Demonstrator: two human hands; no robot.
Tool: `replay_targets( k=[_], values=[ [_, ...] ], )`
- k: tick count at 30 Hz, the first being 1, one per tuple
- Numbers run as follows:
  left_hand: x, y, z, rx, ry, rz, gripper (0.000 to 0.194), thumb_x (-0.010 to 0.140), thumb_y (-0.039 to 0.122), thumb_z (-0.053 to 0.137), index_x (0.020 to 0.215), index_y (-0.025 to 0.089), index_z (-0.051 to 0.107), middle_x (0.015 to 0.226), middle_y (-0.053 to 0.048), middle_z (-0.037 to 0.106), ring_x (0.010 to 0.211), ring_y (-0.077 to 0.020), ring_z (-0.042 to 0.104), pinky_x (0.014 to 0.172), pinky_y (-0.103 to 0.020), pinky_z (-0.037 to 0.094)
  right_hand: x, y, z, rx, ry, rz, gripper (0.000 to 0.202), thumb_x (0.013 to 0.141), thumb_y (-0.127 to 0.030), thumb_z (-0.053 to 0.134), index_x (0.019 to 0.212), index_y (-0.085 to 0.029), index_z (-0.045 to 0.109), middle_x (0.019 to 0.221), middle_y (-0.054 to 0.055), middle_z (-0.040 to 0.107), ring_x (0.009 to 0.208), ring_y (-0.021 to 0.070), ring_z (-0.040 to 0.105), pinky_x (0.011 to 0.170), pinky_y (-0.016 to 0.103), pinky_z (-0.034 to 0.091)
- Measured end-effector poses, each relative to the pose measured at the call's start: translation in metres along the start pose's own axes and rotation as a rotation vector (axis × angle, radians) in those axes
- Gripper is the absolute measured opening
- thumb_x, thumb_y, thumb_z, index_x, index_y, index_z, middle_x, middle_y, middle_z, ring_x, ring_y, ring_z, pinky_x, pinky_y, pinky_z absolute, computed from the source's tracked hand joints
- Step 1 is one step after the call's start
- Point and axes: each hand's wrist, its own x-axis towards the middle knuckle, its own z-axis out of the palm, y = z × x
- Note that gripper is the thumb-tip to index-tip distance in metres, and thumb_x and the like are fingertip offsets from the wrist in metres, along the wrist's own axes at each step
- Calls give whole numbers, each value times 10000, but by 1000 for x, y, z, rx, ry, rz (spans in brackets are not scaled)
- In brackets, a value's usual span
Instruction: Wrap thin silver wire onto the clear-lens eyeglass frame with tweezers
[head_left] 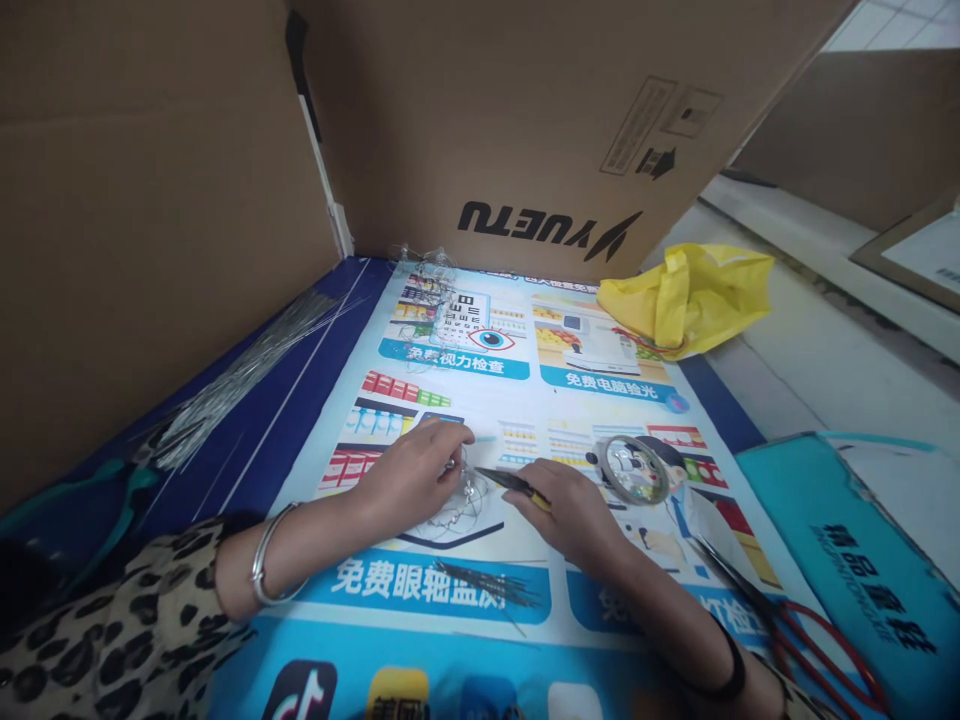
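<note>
left hand (429, 468): pinching wire (471, 498) | right hand (568, 508): gripping pliers (512, 482) | tip contact: unclear

This looked like a makeshift craft workspace, though whether it stood in a home or a shop could not be told. Loose wires (240, 375) at the left, pliers (507, 481) at the centre and scissors (750, 592) at the lower right spoke of handwork. Cardboard (450, 120) walled in the top of the frame, and a printed poster (510, 395) covered the work surface.
</note>
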Motion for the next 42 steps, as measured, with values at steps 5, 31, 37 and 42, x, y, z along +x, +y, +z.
replay_targets(
  k=[5,31,37,42],
  values=[
    [-1,2,0,60,-7,23,315,742,30,467,1028,161,455,829,-38,584,869,-214,512,734,-348,454,2,-5,-5,-22,-25,8,230,852,-399,491,847,-195,598,804,42,622,761,183,558,655,280,391],
    [-2,7,-2,182,9,65,219,789,65,430,976,162,488,851,-56,579,886,-221,508,719,-344,453,4,-15,-10,32,-89,20,241,854,-400,480,876,-199,612,825,36,618,776,167,560,654,258,388],
    [-1,7,-3,185,6,75,230,783,59,423,981,155,489,856,-65,581,894,-228,503,729,-357,454,4,-16,-10,8,-84,30,221,853,-387,486,870,-205,610,815,31,633,760,169,576,641,258,396],
    [-2,6,-3,187,-13,53,243,777,57,428,992,160,477,865,-62,581,901,-230,501,735,-357,451,4,-15,-11,11,-74,33,220,850,-385,490,880,-207,614,828,33,641,758,168,580,634,257,396]
  ],
)
